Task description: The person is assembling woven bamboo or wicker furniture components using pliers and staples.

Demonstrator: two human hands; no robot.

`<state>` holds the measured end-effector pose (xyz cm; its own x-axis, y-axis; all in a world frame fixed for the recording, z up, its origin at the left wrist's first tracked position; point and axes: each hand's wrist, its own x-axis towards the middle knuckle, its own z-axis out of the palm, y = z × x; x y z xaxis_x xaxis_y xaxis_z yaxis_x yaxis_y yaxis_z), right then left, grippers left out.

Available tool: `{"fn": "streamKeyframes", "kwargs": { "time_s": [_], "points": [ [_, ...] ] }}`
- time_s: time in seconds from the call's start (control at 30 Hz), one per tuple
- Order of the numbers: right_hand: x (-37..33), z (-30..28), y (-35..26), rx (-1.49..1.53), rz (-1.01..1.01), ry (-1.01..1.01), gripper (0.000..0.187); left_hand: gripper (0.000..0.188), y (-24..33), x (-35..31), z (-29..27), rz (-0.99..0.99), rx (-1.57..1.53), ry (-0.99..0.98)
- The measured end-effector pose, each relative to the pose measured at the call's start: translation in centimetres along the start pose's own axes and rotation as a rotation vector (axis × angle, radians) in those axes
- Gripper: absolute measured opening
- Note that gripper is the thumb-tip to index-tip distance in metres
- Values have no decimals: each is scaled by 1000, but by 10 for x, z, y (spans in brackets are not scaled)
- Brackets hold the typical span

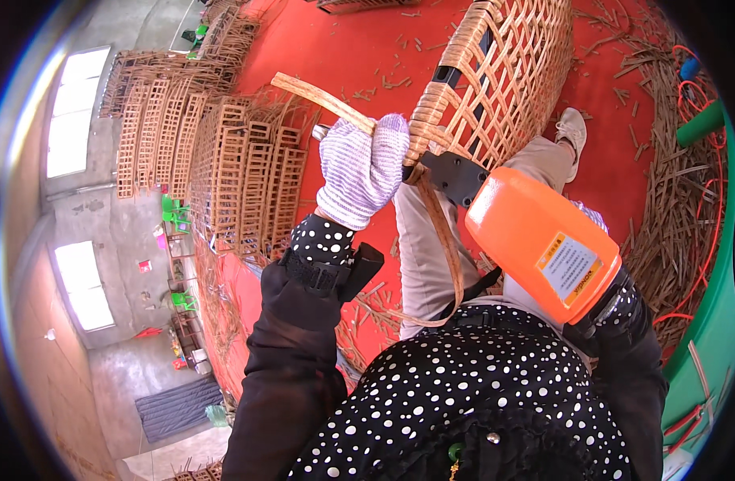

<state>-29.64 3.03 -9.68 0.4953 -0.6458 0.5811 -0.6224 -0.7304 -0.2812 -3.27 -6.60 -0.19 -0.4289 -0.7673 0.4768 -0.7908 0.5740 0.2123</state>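
Note:
My left hand (363,172), in a striped white-and-purple glove, is closed on a flat rattan strip (323,99) at the lower corner of a woven rattan panel (512,96). A small metal end pokes out beside my fingers; I cannot make out what it belongs to. From that corner another length of strip (442,232) hangs down and curves toward my waist. An orange power tool (536,232), which looks like a nail gun, has its black metal nose (457,178) against or close to the corner. My right hand (593,215) grips it, mostly hidden behind the orange body.
Stacks of lattice rattan frames (247,180) stand to the left. Cut strips (672,192) lie heaped on the red floor (335,48) at the right. A green surface (720,353) at the right edge holds red-handled pliers (684,425). A red hose (718,216) runs alongside.

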Motion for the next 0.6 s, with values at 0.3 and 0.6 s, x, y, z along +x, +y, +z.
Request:
{"fn": "streamKeyframes", "kwargs": {
  "time_s": [0.3,0.6],
  "points": [
    [-1,2,1,9,-17,-18,43,14,2,-4,1,-107,-47,-5],
    [1,-5,3,2,-19,-29,45,10,3,0,2,-38,-8,-18]
  ]
}}
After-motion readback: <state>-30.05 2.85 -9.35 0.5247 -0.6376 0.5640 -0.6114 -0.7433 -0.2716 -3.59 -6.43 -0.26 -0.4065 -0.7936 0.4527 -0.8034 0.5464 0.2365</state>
